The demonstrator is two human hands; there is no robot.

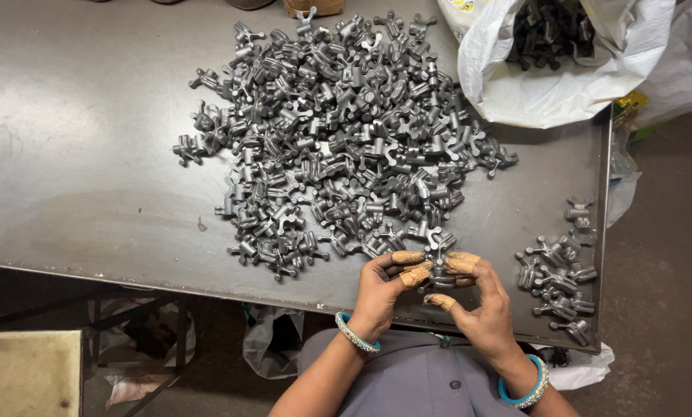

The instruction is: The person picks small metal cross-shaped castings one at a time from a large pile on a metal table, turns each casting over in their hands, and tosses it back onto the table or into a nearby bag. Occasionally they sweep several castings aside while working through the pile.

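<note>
Holding a small grey metal part [439, 272] between them, both hands work at the near edge of the tabletop [83, 154]. The left hand [381, 289] curls in from the left, thumb and forefinger pinching the part; the right hand [481, 305] meets it from the other side, fingers bent and closed on the same piece. Tan wraps cover the fingertips [415, 274] on both hands, and they hide much of the part, so its exact shape is hard to make out, though it looks like the forked pieces nearby. Just beyond the hands, touching distance, spreads the big pile [338, 139] of those forked castings, covering the middle of the tabletop. Off to the right, near the edge, sits a smaller heap [558, 278], well apart from the big one. At the far right corner a white sack [547, 93] lies open, dark parts showing inside. Teal bangles [355, 333] ring each wrist, grey clothing below. Under the tabletop, crumpled plastic bags [273, 347] rest on the floor.
</note>
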